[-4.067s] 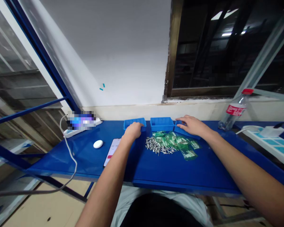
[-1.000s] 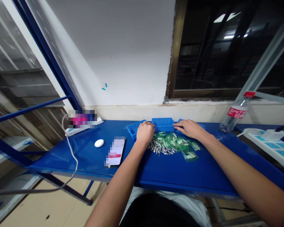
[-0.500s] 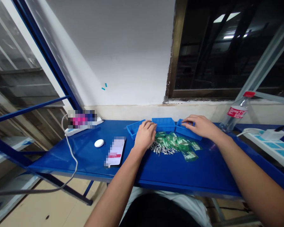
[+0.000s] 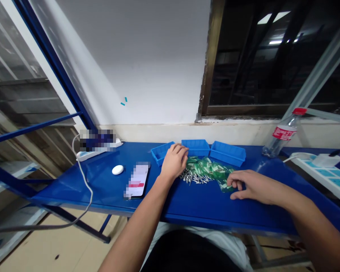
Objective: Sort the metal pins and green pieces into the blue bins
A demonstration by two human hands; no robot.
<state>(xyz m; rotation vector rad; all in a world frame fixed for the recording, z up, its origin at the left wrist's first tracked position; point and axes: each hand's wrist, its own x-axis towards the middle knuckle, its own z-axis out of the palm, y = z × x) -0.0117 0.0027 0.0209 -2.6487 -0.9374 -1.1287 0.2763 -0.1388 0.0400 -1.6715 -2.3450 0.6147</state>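
My left hand [image 4: 175, 160] is beside the left blue bin [image 4: 160, 154], at the left edge of a pile of metal screws [image 4: 198, 179]; its fingers curl downward and their tips are hidden. My right hand [image 4: 245, 185] is at the right end of the green plastic packets [image 4: 212, 168], thumb apart from the bent fingers, with nothing visible between them. Behind the packets stand a middle blue bin [image 4: 195, 147] and a right blue bin [image 4: 228, 153].
A phone [image 4: 137, 180] and a white oval object [image 4: 118, 170] lie on the blue table [image 4: 198, 207] at left. A power strip with a cable is at the back left. At right stand a bottle [image 4: 283, 134] and another power strip [image 4: 325, 175].
My right hand has moved from the right blue bin down toward the front, to the right end of the green packets. My left hand has stayed nearly in place.
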